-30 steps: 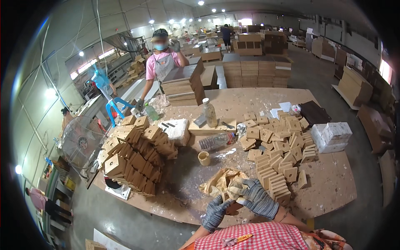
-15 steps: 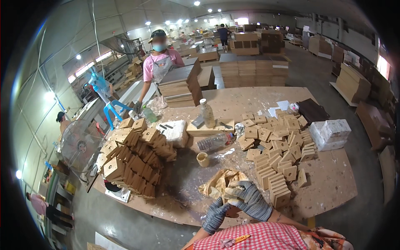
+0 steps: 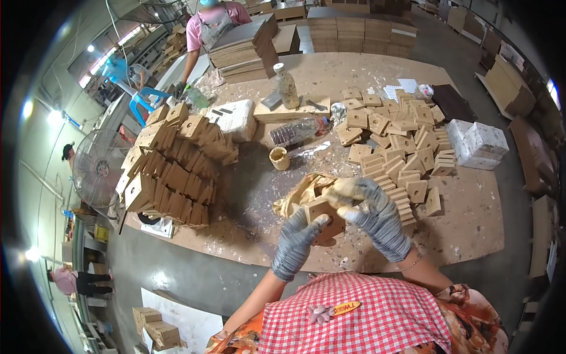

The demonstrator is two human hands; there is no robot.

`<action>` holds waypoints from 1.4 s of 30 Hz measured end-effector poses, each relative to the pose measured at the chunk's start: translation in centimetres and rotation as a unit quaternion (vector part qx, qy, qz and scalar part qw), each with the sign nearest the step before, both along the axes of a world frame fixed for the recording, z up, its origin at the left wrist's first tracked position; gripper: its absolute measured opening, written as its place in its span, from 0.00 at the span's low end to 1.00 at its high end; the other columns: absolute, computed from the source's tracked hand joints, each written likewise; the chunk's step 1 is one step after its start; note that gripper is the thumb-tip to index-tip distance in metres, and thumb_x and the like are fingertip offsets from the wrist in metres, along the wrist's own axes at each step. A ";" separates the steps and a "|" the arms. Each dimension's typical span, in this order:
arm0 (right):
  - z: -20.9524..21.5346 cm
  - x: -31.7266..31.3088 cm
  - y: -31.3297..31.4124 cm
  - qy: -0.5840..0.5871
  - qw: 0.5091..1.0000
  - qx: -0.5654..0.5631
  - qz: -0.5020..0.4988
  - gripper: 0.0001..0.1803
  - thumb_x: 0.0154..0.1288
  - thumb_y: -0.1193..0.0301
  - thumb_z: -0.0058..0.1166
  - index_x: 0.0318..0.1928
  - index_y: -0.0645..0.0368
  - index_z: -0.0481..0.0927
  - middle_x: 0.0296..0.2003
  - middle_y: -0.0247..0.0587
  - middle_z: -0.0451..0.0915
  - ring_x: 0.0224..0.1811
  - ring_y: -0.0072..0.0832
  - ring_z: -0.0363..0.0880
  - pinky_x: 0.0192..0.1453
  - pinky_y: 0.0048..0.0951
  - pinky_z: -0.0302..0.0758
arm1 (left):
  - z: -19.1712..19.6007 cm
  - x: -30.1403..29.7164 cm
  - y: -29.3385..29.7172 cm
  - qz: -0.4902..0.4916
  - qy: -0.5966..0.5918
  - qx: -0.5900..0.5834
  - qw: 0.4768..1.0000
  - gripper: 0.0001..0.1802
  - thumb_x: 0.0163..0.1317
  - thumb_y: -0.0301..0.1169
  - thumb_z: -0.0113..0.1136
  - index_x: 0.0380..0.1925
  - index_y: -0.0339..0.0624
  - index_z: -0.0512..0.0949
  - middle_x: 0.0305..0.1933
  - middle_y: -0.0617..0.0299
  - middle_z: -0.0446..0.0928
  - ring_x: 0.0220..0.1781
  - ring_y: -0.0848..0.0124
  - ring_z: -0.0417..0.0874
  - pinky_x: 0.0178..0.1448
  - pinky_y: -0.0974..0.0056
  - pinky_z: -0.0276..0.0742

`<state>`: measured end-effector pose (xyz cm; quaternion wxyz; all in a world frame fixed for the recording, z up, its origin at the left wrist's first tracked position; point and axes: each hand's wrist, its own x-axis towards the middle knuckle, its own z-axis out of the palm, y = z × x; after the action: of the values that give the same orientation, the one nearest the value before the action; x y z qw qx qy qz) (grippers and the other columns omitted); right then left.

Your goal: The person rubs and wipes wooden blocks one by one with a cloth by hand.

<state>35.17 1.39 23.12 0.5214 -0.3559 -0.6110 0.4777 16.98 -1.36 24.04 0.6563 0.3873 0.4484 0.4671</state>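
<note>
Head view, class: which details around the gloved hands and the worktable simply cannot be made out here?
- Wooden block: its underside, hidden by the left hand and right hand.
- Crumpled paper: what lies under it.
- Small cup: contents too small to tell.
- Co-worker: head cut off by the top edge.

A woodworking factory hall: stacked wooden blocks (image 3: 171, 171) cover a big worktable (image 3: 471, 224).

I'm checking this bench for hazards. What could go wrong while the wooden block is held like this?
1. The wooden block is pinched only by the fingertips of the gloved left hand and right hand above the table edge; it might slip to the floor.
2. The leaning stack of blocks near that edge could topple if bumped.
</note>
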 end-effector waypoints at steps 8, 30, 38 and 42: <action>1.6 -3.1 -0.9 -0.304 0.924 0.226 -0.056 0.17 0.57 0.64 0.54 0.48 0.50 0.77 0.44 0.39 0.72 0.46 0.37 0.69 0.53 0.37 0.67 | -1.8 -1.3 -1.0 0.002 0.044 -0.023 0.999 0.18 0.61 0.34 0.55 0.46 0.31 0.71 0.38 0.54 0.78 0.38 0.68 0.81 0.42 0.64 0.80; -1.7 -2.7 0.4 -0.248 0.958 0.132 -0.058 0.17 0.54 0.67 0.55 0.46 0.54 0.79 0.43 0.40 0.73 0.49 0.38 0.68 0.57 0.37 0.64 | -3.0 -1.6 -1.6 0.050 0.036 -0.041 0.997 0.23 0.61 0.37 0.56 0.53 0.36 0.70 0.47 0.61 0.76 0.46 0.74 0.75 0.49 0.68 0.74; -1.5 -2.5 2.1 -0.217 0.962 0.153 -0.068 0.18 0.56 0.66 0.53 0.49 0.53 0.78 0.46 0.41 0.71 0.50 0.38 0.67 0.57 0.36 0.63 | 1.7 -1.8 -0.7 0.110 -0.004 -0.062 0.992 0.22 0.54 0.32 0.62 0.48 0.33 0.73 0.39 0.56 0.78 0.38 0.68 0.81 0.40 0.64 0.82; -1.6 -2.2 2.5 -0.204 0.966 0.145 -0.064 0.19 0.54 0.69 0.55 0.48 0.54 0.78 0.46 0.41 0.72 0.50 0.37 0.67 0.57 0.35 0.64 | 1.8 -2.2 -0.6 0.119 0.008 -0.061 0.991 0.22 0.54 0.32 0.61 0.48 0.32 0.73 0.39 0.57 0.78 0.40 0.68 0.81 0.41 0.63 0.82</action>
<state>32.95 3.94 21.57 0.4614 -0.4048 -0.7429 0.2671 14.83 -1.97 25.84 0.6149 0.2945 0.5238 0.5107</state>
